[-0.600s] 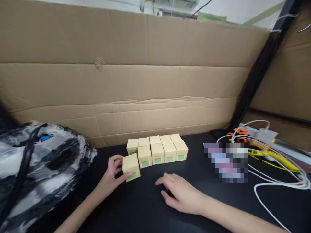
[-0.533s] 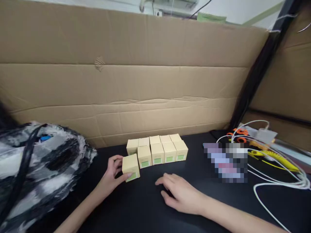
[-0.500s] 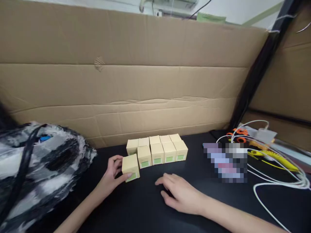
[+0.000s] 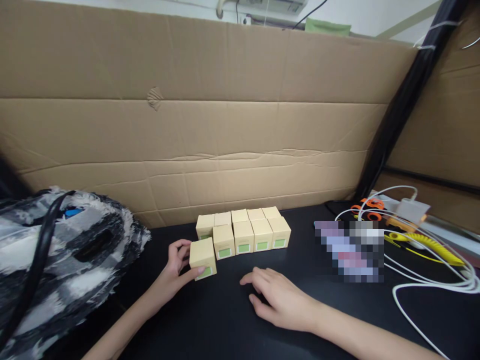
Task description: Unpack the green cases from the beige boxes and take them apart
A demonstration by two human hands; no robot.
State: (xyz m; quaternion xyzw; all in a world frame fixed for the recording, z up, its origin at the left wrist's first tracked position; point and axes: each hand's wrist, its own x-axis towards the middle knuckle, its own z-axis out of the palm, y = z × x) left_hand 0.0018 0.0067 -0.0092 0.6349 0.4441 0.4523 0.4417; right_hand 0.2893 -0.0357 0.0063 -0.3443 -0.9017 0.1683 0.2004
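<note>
My left hand (image 4: 178,267) grips a small cream cardboard box (image 4: 201,251) with a green label, thumb on its front and fingers at its left and back. This box is at the left end of the front row, set slightly forward of its neighbour (image 4: 224,242). Several matching boxes (image 4: 244,237) stand in two rows on the black table (image 4: 210,320), most front ones with their green labels facing me. My right hand (image 4: 275,298) rests on the table in front of the rows, holding nothing, its fingers loosely bent and apart.
A black, grey and white shaggy fabric bag (image 4: 82,255) with a black strap lies at the left. At the right are white cables (image 4: 423,286), a yellow coiled cord (image 4: 427,243), orange-handled items (image 4: 369,205) and a pixelated patch. A cardboard wall (image 4: 225,125) closes the back.
The view has shifted very slightly. Both hands and the boxes keep nearly the same places, with my left hand still on the end box.
</note>
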